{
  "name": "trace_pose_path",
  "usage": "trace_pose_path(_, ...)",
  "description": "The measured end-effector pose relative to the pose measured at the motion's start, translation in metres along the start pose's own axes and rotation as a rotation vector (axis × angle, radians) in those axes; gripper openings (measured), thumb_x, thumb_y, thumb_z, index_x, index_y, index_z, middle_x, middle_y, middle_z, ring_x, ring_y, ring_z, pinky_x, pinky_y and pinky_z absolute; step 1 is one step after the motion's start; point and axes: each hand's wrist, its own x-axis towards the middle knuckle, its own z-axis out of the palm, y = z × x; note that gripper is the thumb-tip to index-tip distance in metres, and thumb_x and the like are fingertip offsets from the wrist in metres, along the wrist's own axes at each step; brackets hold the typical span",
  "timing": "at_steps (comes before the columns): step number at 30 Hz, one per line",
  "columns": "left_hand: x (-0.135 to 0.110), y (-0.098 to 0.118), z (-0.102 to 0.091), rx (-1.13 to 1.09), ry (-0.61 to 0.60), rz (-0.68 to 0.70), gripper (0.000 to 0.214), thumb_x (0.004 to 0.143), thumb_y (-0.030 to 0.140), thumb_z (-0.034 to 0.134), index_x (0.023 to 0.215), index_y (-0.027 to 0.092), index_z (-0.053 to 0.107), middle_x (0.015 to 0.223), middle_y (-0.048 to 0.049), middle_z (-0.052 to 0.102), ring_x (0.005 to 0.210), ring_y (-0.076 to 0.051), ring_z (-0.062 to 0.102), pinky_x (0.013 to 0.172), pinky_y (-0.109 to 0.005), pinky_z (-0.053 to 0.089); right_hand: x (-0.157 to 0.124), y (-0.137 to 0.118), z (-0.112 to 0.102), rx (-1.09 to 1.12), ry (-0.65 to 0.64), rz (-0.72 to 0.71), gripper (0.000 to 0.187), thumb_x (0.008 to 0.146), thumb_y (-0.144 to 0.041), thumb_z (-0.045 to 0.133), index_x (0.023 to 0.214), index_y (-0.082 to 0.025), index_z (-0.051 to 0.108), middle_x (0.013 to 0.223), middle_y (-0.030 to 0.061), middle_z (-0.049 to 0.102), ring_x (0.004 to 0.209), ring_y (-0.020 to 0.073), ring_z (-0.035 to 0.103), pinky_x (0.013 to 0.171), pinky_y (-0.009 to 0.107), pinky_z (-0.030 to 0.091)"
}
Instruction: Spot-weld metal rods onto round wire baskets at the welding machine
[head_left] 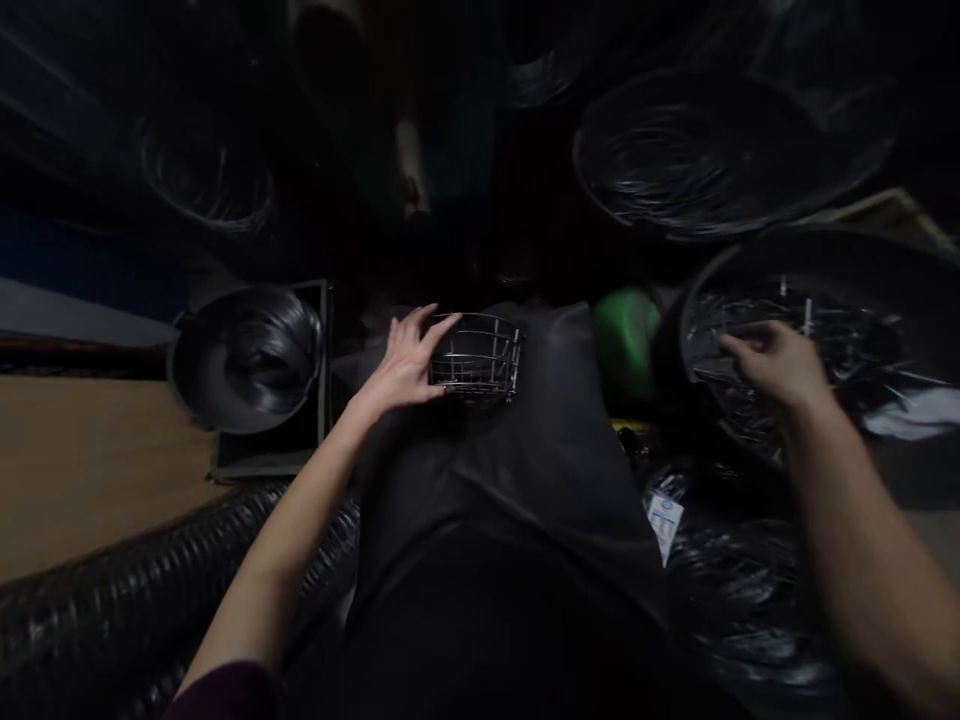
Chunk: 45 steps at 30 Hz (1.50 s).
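Observation:
In the middle of the view, a small round basket-like frame of thin shiny wire (484, 355) rests at my dark-clad lap. My left hand (411, 355) grips its left side, the thumb low on the wire and the fingers spread along the upper rim. Over at the right, my right hand (784, 365) is inside a large dark tub (694, 300), fingers closed in a pinch. Loose thin metal wire pieces (847, 335) lie in the tub around it. Blur and dim light hide what the right fingers hold, if anything.
A dark bowl (206, 375) with coiled wire stands on the left, on a dark box (262, 460). Stacked wire coils (165, 580) lie lower left, wrapped coils (739, 600) lower right. A green rounded object (628, 340) sits beside the tub. Another wide container (675, 160) is behind.

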Motion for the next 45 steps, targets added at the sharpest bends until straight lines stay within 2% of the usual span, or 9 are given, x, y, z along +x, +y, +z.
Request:
trace_pose_path(3, 0.001, 0.003, -0.002, -0.035, 0.005, 0.023, 0.089, 0.068, 0.042, 0.082, 0.145, 0.024, 0.041, 0.147, -0.0187, 0.032, 0.138, -0.041, 0.033, 0.114, -0.064, 0.028, -0.046, -0.062, -0.002, 0.508, -0.09, 0.051, 0.051, 0.073, -0.062, 0.07, 0.104, -0.021, 0.068, 0.087, 0.015, 0.07, 0.068, 0.0191, 0.065, 0.057, 0.036, 0.045)
trace_pose_path(5, -0.001, 0.005, -0.002, -0.059, 0.038, 0.034, 0.085, 0.066, 0.036, 0.083, 0.141, 0.025, 0.045, 0.142, -0.0165, 0.037, 0.133, -0.038, 0.038, 0.112, -0.058, 0.034, -0.077, -0.115, 0.011, 0.695, -0.422, 0.04, 0.049, 0.061, -0.057, 0.082, 0.092, -0.021, 0.071, 0.08, 0.0088, 0.071, 0.067, 0.0182, 0.065, 0.059, 0.034, 0.049)
trace_pose_path(7, -0.002, 0.007, -0.001, -0.063, 0.074, 0.039, 0.083, 0.065, 0.032, 0.082, 0.139, 0.026, 0.046, 0.14, -0.0149, 0.039, 0.131, -0.037, 0.039, 0.11, -0.056, 0.037, -0.097, -0.163, 0.034, 0.689, -0.656, -0.066, 0.039, 0.066, -0.053, 0.079, 0.085, -0.019, 0.074, 0.075, 0.006, 0.071, 0.068, 0.0191, 0.067, 0.063, 0.033, 0.052)
trace_pose_path(9, -0.005, 0.009, -0.001, -0.055, 0.103, 0.053, 0.079, 0.066, 0.03, 0.081, 0.138, 0.025, 0.047, 0.139, -0.015, 0.04, 0.13, -0.036, 0.04, 0.109, -0.055, 0.038, -0.105, -0.196, 0.056, 0.569, -0.616, -0.244, 0.028, 0.078, -0.046, 0.072, 0.086, -0.019, 0.076, 0.08, 0.0053, 0.074, 0.077, 0.0202, 0.069, 0.073, 0.034, 0.054)
trace_pose_path(11, -0.007, 0.01, -0.004, -0.059, 0.138, 0.066, 0.077, 0.068, 0.032, 0.081, 0.136, 0.023, 0.048, 0.139, -0.0163, 0.04, 0.13, -0.036, 0.041, 0.109, -0.054, 0.038, -0.106, -0.214, 0.072, 0.381, -0.414, -0.471, 0.024, 0.084, -0.039, 0.067, 0.095, -0.02, 0.077, 0.095, 0.0059, 0.076, 0.088, 0.0216, 0.071, 0.081, 0.034, 0.054)
trace_pose_path(17, -0.01, -0.003, -0.027, -0.125, 0.301, 0.049, 0.076, 0.064, 0.029, 0.083, 0.131, 0.021, 0.048, 0.138, -0.0164, 0.042, 0.13, -0.034, 0.043, 0.109, -0.051, 0.04, -0.096, -0.232, 0.079, -0.084, -0.061, -1.038, 0.031, 0.095, -0.03, 0.056, 0.123, -0.024, 0.069, 0.114, 0.0024, 0.073, 0.084, 0.0154, 0.073, 0.064, 0.024, 0.052)
trace_pose_path(25, 0.011, -0.026, -0.051, -0.173, 0.468, 0.014, 0.079, 0.058, 0.021, 0.083, 0.129, 0.022, 0.049, 0.138, -0.0148, 0.043, 0.131, -0.034, 0.043, 0.11, -0.052, 0.04, -0.055, -0.268, 0.072, -0.157, 0.367, -1.36, 0.023, 0.095, -0.023, 0.057, 0.11, -0.023, 0.074, 0.106, -0.0018, 0.075, 0.063, 0.0076, 0.067, 0.058, 0.02, 0.046)
trace_pose_path(35, 0.031, -0.042, -0.062, -0.179, 0.527, 0.011, 0.078, 0.058, 0.02, 0.083, 0.129, 0.023, 0.05, 0.14, -0.0148, 0.042, 0.133, -0.036, 0.042, 0.11, -0.054, 0.04, -0.029, -0.291, 0.063, -0.217, 0.086, -1.216, 0.029, 0.096, -0.028, 0.051, 0.115, -0.029, 0.073, 0.111, 0.0013, 0.073, 0.07, 0.0135, 0.07, 0.062, 0.025, 0.05)
trace_pose_path(45, 0.043, -0.051, -0.074, -0.209, 0.525, -0.007, 0.077, 0.059, 0.025, 0.084, 0.129, 0.023, 0.052, 0.139, -0.0144, 0.043, 0.133, -0.035, 0.043, 0.11, -0.054, 0.04, -0.016, -0.304, 0.06, -0.191, 0.157, -1.272, 0.029, 0.098, -0.027, 0.049, 0.115, -0.028, 0.073, 0.113, 0.0001, 0.072, 0.068, 0.0137, 0.071, 0.059, 0.026, 0.048)
